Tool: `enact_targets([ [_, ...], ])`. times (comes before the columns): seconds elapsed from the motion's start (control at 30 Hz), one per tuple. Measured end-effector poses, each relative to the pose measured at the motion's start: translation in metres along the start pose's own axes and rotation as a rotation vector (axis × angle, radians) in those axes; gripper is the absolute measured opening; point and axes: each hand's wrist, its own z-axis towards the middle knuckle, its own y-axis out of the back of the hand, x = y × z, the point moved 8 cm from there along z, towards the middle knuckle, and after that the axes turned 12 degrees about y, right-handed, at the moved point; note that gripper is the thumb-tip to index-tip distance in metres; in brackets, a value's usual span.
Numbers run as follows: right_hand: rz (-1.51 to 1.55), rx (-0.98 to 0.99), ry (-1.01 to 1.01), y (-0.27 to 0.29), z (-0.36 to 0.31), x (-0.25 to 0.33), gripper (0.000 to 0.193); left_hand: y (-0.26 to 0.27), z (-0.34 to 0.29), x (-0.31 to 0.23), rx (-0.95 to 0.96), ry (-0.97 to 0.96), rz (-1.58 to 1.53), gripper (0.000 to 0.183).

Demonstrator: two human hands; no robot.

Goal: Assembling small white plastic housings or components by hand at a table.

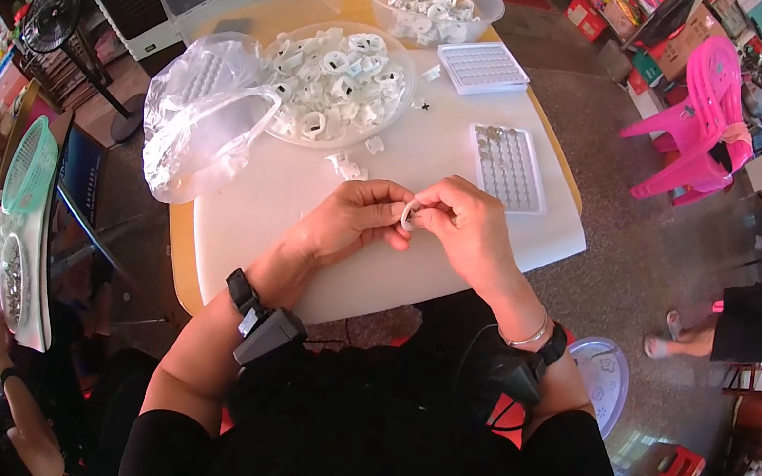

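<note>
A small white ring-shaped piece, partly hidden, is held roughly upright above the white-topped table, toward its near edge.

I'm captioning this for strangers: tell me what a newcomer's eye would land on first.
Probably the bright pink chair at upper right, beyond the table. Then the heap of white pieces in the round tray on its far side and, nearer, the left hand and right hand pinching a small white piece.
</note>
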Motion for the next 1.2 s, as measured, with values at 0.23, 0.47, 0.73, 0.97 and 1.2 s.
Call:
enact_targets([
  [0.23,0.154,-0.080,-0.117,-0.005,-0.010,-0.025,0.007,-0.001,0.000,0.000,0.012,0.027,0.026,0.028],
  [0.47,0.321,-0.129,-0.254,-0.007,-0.015,-0.011,0.008,0.000,-0.002,0.001,0.064,0.024,-0.090,0.028],
  [0.73,0.184,-0.218,-0.183,-0.008,-0.022,-0.019,0.006,-0.002,0.002,0.001,0.076,0.025,-0.063,0.028],
  [0.97,0.078,-0.208,-0.071,-0.003,-0.021,0.004,0.014,0.004,0.002,0.003,0.059,0.014,-0.108,0.026],
  [1.2,-0.098,-0.227,0.088,-0.003,-0.022,0.016,0.013,0.001,0.003,0.003,0.084,0.000,-0.103,0.024],
])
